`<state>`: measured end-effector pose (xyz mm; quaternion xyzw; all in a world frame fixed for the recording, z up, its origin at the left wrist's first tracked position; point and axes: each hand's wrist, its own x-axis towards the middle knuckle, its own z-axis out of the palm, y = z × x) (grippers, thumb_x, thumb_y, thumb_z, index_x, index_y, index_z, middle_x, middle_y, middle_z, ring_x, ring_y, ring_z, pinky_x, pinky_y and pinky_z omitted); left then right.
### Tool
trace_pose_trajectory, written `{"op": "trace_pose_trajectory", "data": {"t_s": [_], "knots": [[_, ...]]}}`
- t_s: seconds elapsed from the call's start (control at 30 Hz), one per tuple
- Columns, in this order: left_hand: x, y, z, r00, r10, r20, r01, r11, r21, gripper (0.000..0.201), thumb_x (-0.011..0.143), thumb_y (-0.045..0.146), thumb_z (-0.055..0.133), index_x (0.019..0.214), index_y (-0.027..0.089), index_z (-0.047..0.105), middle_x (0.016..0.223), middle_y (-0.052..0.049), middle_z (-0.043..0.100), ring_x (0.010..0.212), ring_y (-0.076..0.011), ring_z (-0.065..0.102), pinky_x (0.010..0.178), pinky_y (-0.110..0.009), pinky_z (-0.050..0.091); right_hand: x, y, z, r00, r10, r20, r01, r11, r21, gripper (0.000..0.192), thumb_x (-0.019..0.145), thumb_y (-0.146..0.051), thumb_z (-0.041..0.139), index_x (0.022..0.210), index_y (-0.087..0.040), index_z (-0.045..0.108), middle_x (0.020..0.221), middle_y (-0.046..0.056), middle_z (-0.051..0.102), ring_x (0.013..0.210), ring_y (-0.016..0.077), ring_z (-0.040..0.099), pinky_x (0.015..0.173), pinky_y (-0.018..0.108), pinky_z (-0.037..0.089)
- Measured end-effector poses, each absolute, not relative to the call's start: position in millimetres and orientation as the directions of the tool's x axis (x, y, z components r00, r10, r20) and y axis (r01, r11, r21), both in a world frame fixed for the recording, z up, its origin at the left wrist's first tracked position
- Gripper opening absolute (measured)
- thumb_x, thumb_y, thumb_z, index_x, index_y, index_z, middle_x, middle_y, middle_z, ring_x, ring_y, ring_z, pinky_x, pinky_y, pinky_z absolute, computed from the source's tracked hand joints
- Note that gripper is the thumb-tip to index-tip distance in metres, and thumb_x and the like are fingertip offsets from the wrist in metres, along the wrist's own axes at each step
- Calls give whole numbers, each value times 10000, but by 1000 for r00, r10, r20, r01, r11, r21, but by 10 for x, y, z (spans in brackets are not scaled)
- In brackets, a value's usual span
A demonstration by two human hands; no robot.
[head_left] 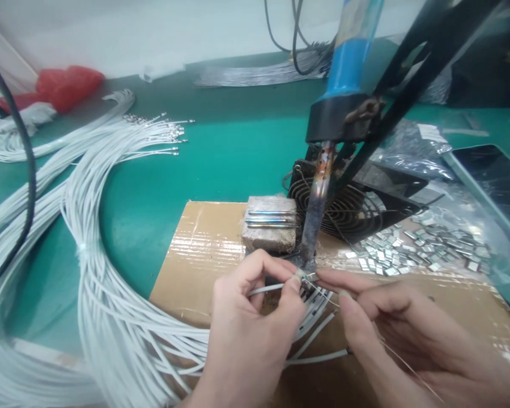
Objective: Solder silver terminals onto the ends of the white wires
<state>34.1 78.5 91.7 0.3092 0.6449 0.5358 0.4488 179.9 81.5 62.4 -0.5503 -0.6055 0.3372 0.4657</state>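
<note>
Pinched between thumb and forefinger, a white cable (266, 289) is held by the left hand (255, 323) at the lower centre of the frame, its coloured inner wires just showing at the fingertips. Right of it, the right hand (408, 323) has a narrow grip on a thin wire (412, 371), its forefinger seeming to touch a small metal piece (311, 277) at the cable's end. Both hands work just below the dark tip of a soldering iron (313, 226), which slants down from the upper right; whether tip and cable touch is unclear. This cable looks midway: its end is at the metal piece, but no finished joint can be made out. At the upper left, many cable ends (170, 136) already carry metal tips, though their exact state is too small to judge. Plenty seems left, since loose metal pieces (433, 243) lie scattered at the right and more white cables (318, 311) lie beneath the hands, over the cardboard (208, 238).
</note>
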Motion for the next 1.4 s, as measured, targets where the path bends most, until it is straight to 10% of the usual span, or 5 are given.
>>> {"op": "trace_pose_trajectory", "data": {"t_s": [1.4], "knots": [[306, 951, 1077, -463, 851, -247, -130, 211, 969, 144, 700, 121, 769, 614, 211, 697, 719, -2, 802, 723, -135, 761, 665, -156, 592, 1687, 962, 742, 96, 973, 209, 324, 168, -931, 241, 951, -322, 782, 733, -287, 687, 1016, -68, 893, 880, 126, 867, 818, 114, 640]]}}
